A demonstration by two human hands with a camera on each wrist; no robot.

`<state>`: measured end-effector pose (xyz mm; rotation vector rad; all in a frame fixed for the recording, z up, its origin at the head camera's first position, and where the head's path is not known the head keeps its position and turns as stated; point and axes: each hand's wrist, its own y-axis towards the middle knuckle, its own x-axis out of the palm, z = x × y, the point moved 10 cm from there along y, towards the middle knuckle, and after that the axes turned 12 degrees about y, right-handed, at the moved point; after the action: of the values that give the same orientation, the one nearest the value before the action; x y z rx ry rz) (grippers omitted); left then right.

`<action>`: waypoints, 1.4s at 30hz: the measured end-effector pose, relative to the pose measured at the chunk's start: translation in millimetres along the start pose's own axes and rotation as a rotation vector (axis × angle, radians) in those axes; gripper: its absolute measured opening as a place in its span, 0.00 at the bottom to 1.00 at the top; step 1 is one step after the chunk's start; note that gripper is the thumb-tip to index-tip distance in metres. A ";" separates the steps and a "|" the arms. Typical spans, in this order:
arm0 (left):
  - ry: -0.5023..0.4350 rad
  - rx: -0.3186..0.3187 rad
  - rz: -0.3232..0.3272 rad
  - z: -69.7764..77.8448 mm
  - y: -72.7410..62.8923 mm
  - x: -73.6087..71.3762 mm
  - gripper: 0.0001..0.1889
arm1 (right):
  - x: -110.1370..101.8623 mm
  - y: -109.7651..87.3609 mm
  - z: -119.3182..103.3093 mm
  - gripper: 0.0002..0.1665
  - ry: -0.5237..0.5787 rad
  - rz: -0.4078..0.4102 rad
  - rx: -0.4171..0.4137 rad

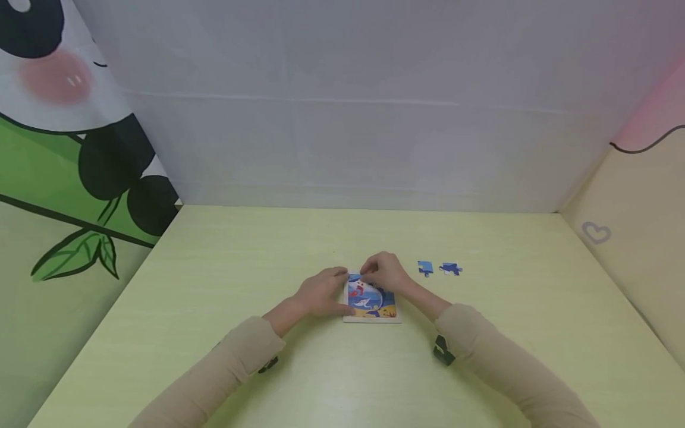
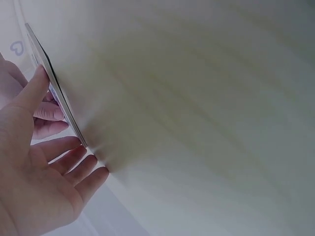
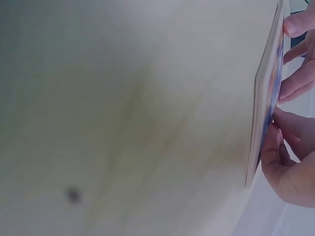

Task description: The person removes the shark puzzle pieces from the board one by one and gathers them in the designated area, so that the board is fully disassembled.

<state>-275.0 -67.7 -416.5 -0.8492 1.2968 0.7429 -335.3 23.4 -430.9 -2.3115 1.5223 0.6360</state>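
Beige cloth sleeves: nearest the head camera, each ending in a folded cuff behind its grip.
Left grip: the left hand is spread wide along the left side of a flat, square jigsaw puzzle with a pale rim and a blue sea picture, thumb near one corner, fingers by the far one; probably bracing it against sliding.
Right grip: the right hand is narrow, thumb and forefinger close together at the puzzle's far part; whether a piece sits between them I cannot tell.
Puzzle: between the two grips, on the pale yellow-green tabletop.
Loose pieces: a light-blue, knobbed jigsaw piece and a dark-blue and white jigsaw piece lie apart to the right of the right grip, likely placed for easy reach.
Wrist views: the left one shows the board edge-on with the thumb against it; the right one shows its thickness and fingertips against the printed face.
Head view alone: the loose pieces and the sea picture laid out.
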 end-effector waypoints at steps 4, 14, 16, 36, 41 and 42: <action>-0.007 -0.004 -0.001 -1.2 -0.4 0.5 0.43 | 0.9 -0.2 -1.4 0.06 -0.016 0.000 -0.021; -0.010 -0.009 -0.017 -0.7 -1.7 0.3 0.43 | 0.5 -3.3 -4.4 0.05 -0.043 0.013 -0.022; -0.014 -0.008 -0.017 -0.6 -1.7 0.5 0.43 | 0.3 -4.1 -5.5 0.05 -0.046 0.016 -0.032; -0.013 -0.013 -0.018 -2.4 1.3 4.6 0.44 | -1.0 -15.6 9.0 0.10 0.063 -0.006 0.152; -0.013 -0.014 -0.018 -2.9 0.9 4.3 0.44 | 1.0 -18.8 12.3 0.13 0.127 0.001 0.235; -0.008 -0.014 -0.019 -3.0 0.9 4.2 0.44 | 1.2 -19.3 12.9 0.14 0.138 0.001 0.250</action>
<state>-276.6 -69.9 -421.0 -0.8683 1.2754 0.7406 -319.7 36.3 -442.4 -2.2011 1.5635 0.2716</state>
